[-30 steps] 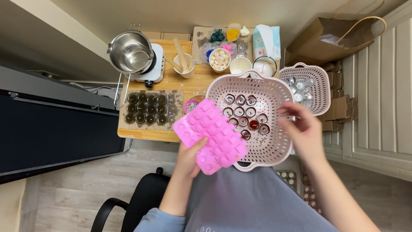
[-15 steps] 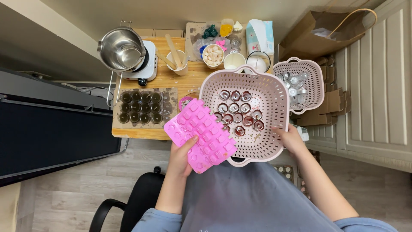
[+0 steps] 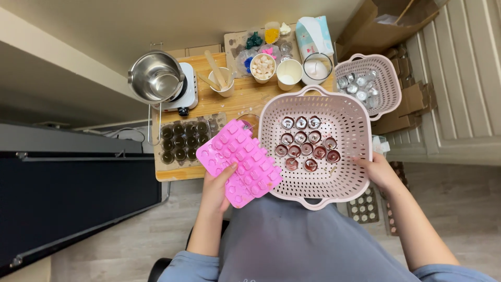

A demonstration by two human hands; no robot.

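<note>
1. The left hand [image 3: 216, 190] grips a pink mold [image 3: 239, 163] from below, fingers closed on its near edge; the mold is tilted, lifted over the tabletop's [image 3: 245, 99] front edge, just left of the big basket.
2. The right hand [image 3: 380, 171] holds the big basket [image 3: 314, 146] by its right rim, fingers curled over the edge. The basket sits partly on the lap, partly over the tabletop.
3. Inside the big basket lie small round cups [image 3: 307, 144] with dark red filling, in loose rows near its middle.
4. A small basket [image 3: 362, 83], behind and to the right, holds empty silver cups.
5. A tray [image 3: 182, 141] on the tabletop's left carries rows of dark filled cups.
6. A steel pot [image 3: 155, 77] stands on a white hotplate [image 3: 189, 91] at the back left.
7. At the back stand a cup of sticks [image 3: 222, 83], a cup of pale chunks [image 3: 262, 67], a white cup [image 3: 289, 73] and a glass [image 3: 317, 68] of white stuff.
</note>
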